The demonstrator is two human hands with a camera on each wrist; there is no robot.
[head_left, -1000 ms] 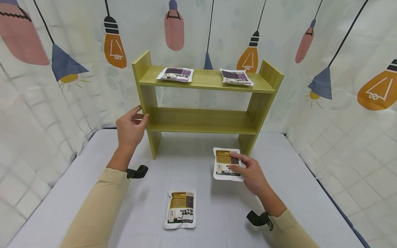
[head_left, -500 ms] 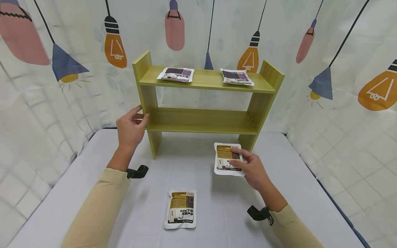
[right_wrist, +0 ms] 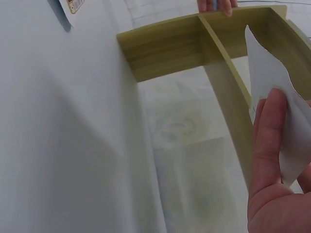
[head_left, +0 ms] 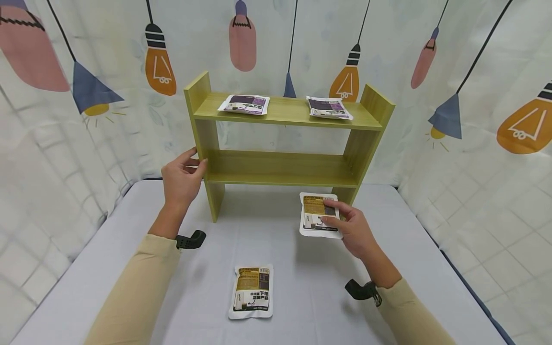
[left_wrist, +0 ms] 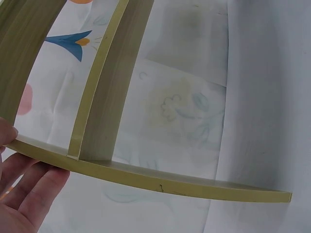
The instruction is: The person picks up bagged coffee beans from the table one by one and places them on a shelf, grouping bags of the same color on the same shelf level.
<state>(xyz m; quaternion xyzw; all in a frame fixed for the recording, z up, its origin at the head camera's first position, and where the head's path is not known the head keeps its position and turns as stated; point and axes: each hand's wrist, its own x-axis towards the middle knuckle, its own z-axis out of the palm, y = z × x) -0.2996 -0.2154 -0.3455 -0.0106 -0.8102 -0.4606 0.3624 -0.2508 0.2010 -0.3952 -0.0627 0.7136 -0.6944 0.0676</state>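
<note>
My left hand point(head_left: 182, 178) grips the left side panel of a yellow-green wooden shelf point(head_left: 284, 167). In the left wrist view its thumb lies on one face of the panel and its fingers point(left_wrist: 46, 187) on the other. My right hand point(head_left: 355, 230) pinches a white pouch point(head_left: 316, 211) with a gold and brown label, held above the table just in front of the shelf's right leg. The right wrist view has the pouch's plain white back point(right_wrist: 272, 77), with fingers spread beneath it. A similar pouch point(head_left: 251, 292) lies flat on the table nearer to me.
Two pouches with purple labels, a left one point(head_left: 245, 104) and a right one point(head_left: 329, 108), lie on the top board. Below is a bare middle board point(head_left: 280, 167). A white cloth covers the table point(head_left: 194, 297); a lamp-patterned curtain point(head_left: 267, 28) hangs behind.
My right hand has lifted the pouch a little, up and toward the shelf. My left hand stays on the side panel, and the other pouches have not moved.
</note>
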